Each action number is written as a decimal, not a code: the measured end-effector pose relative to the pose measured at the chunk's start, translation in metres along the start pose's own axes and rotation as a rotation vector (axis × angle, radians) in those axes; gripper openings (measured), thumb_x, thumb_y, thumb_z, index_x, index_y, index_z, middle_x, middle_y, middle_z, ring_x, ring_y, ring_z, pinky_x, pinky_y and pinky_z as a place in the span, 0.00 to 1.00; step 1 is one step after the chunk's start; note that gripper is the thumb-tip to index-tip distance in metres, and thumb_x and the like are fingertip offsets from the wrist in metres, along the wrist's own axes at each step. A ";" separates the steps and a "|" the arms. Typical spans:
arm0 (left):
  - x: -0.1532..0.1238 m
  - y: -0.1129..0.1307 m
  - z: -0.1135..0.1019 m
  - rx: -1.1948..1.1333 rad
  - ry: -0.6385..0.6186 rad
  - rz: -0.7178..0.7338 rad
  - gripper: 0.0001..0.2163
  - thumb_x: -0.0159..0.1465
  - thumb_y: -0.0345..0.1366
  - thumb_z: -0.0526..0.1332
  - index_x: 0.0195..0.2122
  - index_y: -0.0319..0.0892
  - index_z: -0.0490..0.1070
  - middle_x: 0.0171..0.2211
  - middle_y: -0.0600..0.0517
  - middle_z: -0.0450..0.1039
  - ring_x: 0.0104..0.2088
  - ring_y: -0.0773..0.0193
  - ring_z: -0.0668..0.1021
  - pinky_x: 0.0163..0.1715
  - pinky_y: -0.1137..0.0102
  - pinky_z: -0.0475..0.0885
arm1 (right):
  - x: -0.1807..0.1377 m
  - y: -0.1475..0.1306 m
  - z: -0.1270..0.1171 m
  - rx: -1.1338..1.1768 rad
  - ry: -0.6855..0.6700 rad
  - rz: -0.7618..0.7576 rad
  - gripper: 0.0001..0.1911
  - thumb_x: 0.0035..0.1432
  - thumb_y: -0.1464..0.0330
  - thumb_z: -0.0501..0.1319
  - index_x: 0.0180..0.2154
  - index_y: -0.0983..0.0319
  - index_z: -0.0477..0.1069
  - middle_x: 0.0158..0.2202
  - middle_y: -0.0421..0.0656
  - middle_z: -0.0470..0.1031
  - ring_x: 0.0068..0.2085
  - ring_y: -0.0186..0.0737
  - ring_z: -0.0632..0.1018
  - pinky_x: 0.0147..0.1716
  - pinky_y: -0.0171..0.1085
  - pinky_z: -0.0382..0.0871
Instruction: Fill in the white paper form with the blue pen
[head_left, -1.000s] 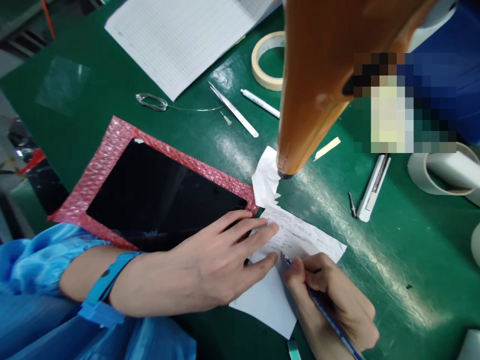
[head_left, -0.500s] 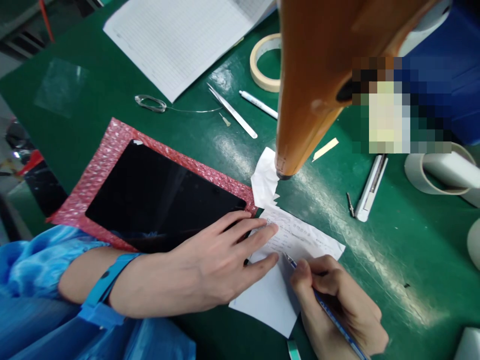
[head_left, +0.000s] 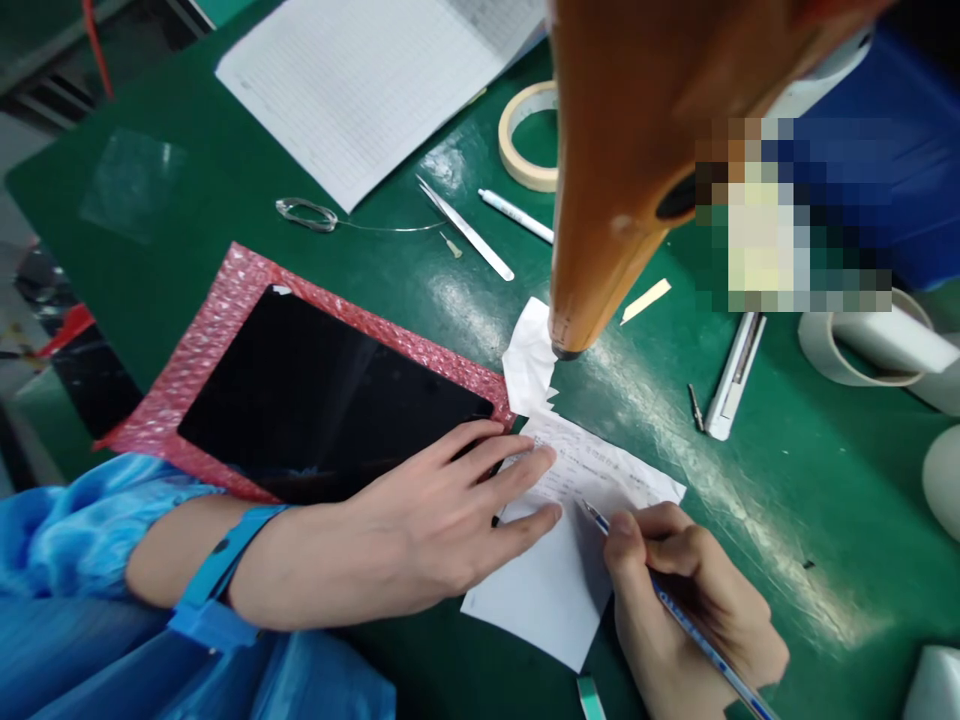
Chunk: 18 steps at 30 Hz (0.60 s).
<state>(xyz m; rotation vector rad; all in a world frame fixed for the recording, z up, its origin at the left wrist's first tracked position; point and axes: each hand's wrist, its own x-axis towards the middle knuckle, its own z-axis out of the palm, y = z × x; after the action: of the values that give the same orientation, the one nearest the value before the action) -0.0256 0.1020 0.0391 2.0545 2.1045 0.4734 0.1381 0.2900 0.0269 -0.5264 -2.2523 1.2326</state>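
Observation:
My left hand (head_left: pixel 420 535) lies flat with fingers stretched out, pressing down the left side of a white paper slip (head_left: pixel 570 570) on the green mat. My right hand (head_left: pixel 690 610) is closed around a blue pen (head_left: pixel 675 610), whose tip touches the slip near its printed lines. A black tablet (head_left: pixel 322 400) rests on a pink bubble-wrap sheet (head_left: pixel 217 330) just left of my left hand. A blue wrist strap (head_left: pixel 217 585) circles my left wrist.
An orange tool nozzle (head_left: pixel 600 200) hangs over a torn white scrap (head_left: pixel 529 360). Farther back lie a lined ledger (head_left: pixel 375 80), a masking tape roll (head_left: pixel 521 135), tweezers (head_left: pixel 465 228), a white marker (head_left: pixel 517 215) and a wire loop (head_left: pixel 307 212). A white knife (head_left: pixel 733 375) and tape rolls (head_left: pixel 862 345) sit right.
My right hand with the pen has slid rightward along the slip. My left hand has stayed pressed on the paper.

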 end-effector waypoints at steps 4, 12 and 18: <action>0.000 -0.001 -0.002 -0.005 -0.011 0.020 0.23 0.74 0.29 0.60 0.70 0.41 0.68 0.69 0.35 0.69 0.67 0.43 0.73 0.72 0.50 0.65 | 0.000 0.000 0.000 0.041 0.046 0.061 0.23 0.69 0.77 0.71 0.27 0.58 0.62 0.25 0.33 0.70 0.23 0.28 0.70 0.22 0.32 0.61; 0.001 -0.002 -0.002 -0.007 0.019 0.038 0.27 0.70 0.26 0.67 0.70 0.39 0.69 0.68 0.34 0.70 0.69 0.41 0.72 0.68 0.48 0.74 | 0.003 -0.005 0.002 0.155 0.119 0.172 0.23 0.74 0.70 0.71 0.27 0.58 0.65 0.24 0.34 0.71 0.22 0.30 0.72 0.22 0.32 0.63; 0.002 -0.002 -0.006 -0.015 -0.008 0.045 0.27 0.70 0.26 0.70 0.69 0.39 0.71 0.68 0.32 0.70 0.69 0.41 0.72 0.69 0.47 0.76 | 0.012 -0.006 0.005 0.372 0.209 0.266 0.26 0.71 0.67 0.74 0.25 0.57 0.63 0.21 0.31 0.71 0.17 0.29 0.70 0.15 0.30 0.63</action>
<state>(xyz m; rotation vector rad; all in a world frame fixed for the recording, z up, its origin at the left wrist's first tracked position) -0.0296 0.1034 0.0444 2.0963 2.0474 0.4852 0.1254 0.2903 0.0327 -0.7839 -1.7643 1.6020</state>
